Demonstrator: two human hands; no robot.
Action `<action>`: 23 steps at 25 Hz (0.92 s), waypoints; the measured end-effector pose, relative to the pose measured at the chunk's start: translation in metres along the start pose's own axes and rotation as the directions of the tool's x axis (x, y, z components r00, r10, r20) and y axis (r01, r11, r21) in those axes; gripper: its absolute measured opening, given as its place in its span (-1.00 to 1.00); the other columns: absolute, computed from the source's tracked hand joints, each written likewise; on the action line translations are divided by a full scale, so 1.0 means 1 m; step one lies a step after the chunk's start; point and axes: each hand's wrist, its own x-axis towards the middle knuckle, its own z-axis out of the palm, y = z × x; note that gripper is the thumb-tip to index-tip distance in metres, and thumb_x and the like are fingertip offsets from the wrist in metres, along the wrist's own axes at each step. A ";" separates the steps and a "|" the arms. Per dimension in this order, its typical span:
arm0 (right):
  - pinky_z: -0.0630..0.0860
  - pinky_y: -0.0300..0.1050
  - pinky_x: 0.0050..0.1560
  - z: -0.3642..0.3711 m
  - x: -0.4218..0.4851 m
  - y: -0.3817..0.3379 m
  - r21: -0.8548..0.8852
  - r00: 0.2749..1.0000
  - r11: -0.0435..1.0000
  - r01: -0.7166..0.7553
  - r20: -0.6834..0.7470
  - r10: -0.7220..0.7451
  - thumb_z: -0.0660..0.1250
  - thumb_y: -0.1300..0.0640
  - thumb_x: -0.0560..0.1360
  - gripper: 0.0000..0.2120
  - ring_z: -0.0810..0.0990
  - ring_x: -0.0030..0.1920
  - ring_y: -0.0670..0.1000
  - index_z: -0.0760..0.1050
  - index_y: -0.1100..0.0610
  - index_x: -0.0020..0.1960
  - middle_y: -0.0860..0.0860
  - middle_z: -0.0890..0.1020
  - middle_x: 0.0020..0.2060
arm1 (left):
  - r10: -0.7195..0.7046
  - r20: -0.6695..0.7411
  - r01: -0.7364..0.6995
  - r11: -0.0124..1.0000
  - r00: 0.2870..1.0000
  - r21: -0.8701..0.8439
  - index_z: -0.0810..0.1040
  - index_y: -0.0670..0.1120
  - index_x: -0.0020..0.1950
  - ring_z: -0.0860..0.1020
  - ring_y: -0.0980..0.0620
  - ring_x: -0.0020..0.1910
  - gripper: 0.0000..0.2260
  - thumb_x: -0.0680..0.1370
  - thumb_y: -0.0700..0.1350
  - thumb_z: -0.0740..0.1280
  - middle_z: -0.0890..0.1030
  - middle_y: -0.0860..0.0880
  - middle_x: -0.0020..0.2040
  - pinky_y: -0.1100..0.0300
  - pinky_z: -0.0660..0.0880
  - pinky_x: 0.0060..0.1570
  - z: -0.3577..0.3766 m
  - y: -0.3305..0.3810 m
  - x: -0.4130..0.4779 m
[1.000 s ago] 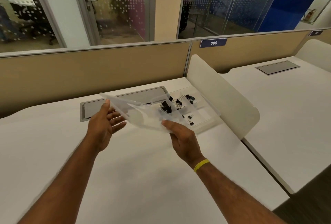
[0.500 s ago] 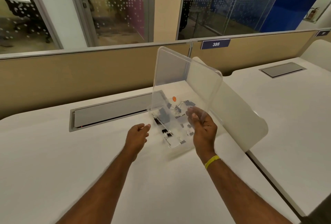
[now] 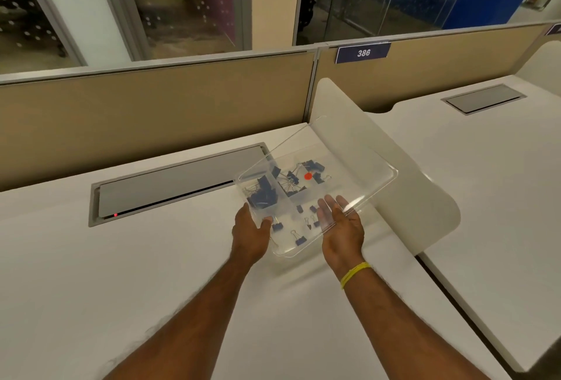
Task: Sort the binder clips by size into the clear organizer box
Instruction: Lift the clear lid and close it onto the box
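Observation:
The clear organizer box lies on the white desk. Its compartments hold dark blue binder clips: large ones at the left, medium ones at the back, small ones at the front. The clear lid, marked with a red dot, lies low and slightly tilted over the box. My right hand holds the lid's near edge, and its fingers show through the plastic. My left hand grips the box's near left corner with the thumb on the rim.
A grey cable hatch is set into the desk left of the box. A white rounded divider panel stands right behind the box. A beige partition runs along the back. A second desk lies to the right.
The lid swung from standing upright down to nearly flat over the box. My left hand moved forward onto the box's near left corner.

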 end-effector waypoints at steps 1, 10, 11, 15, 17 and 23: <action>0.63 -0.09 0.03 -0.002 0.003 0.002 0.006 1.000 1.000 -0.015 -0.004 0.015 0.27 0.29 0.57 -0.74 0.64 0.11 0.13 0.44 0.20 0.26 0.18 0.61 0.15 | 0.014 -0.021 -0.014 1.000 1.000 0.012 0.27 -0.05 0.46 0.42 -0.12 0.35 -0.50 0.56 -0.02 0.33 0.41 -0.07 0.42 -0.04 0.38 0.32 0.003 0.000 0.001; 0.63 -0.10 -0.24 -0.021 0.022 -0.002 -0.553 0.989 0.820 -0.147 -0.097 0.112 0.33 0.18 0.56 -0.87 0.66 -0.20 0.12 0.55 0.25 0.00 0.20 0.67 -0.15 | 0.142 -0.121 -0.122 0.979 0.982 0.164 0.26 -0.11 0.45 0.37 -0.15 0.38 -0.59 0.62 -0.07 0.21 0.38 -0.11 0.42 -0.11 0.36 0.34 0.014 -0.013 0.021; 0.59 -0.13 -0.34 -0.025 0.023 -0.005 -0.671 0.988 0.726 -0.152 -0.107 0.107 0.35 0.10 0.55 -0.82 0.63 -0.31 0.07 0.57 0.23 -0.07 0.17 0.67 -0.24 | 0.144 -0.131 -0.118 0.975 0.981 0.187 0.26 -0.11 0.45 0.37 -0.16 0.38 -0.59 0.62 -0.07 0.20 0.37 -0.12 0.42 -0.12 0.37 0.34 0.014 -0.014 0.023; 0.50 -0.16 -0.41 -0.034 0.027 -0.016 -0.876 0.993 0.469 -0.112 -0.077 0.093 0.39 -0.11 0.49 -0.58 0.51 -0.49 0.04 0.54 0.28 -0.22 0.20 0.64 -0.40 | 0.176 -0.140 -0.140 0.961 0.974 0.238 0.23 -0.13 0.47 0.36 -0.17 0.38 -0.58 0.63 -0.10 0.18 0.35 -0.13 0.43 -0.12 0.35 0.33 0.017 -0.019 0.023; 0.51 -0.17 -0.43 -0.040 0.028 -0.019 -0.955 0.997 0.292 -0.059 -0.041 0.066 0.36 -0.23 0.45 -0.45 0.53 -0.51 0.03 0.57 0.30 -0.23 0.17 0.66 -0.44 | 0.183 -0.142 -0.144 0.958 0.973 0.249 0.20 -0.14 0.49 0.33 -0.18 0.40 -0.56 0.63 -0.09 0.17 0.32 -0.14 0.45 -0.12 0.33 0.34 0.019 -0.022 0.023; 0.59 -0.14 -0.35 -0.045 0.038 -0.023 -0.994 0.995 -0.080 0.073 0.067 0.078 0.17 -0.43 0.45 -0.29 0.57 -0.54 -0.01 0.59 0.22 -0.33 0.06 0.63 -0.52 | 0.172 -0.165 -0.119 0.949 0.971 0.292 0.12 -0.15 0.54 0.26 -0.18 0.46 -0.51 0.64 -0.04 0.13 0.24 -0.14 0.51 -0.09 0.31 0.37 0.021 -0.027 0.021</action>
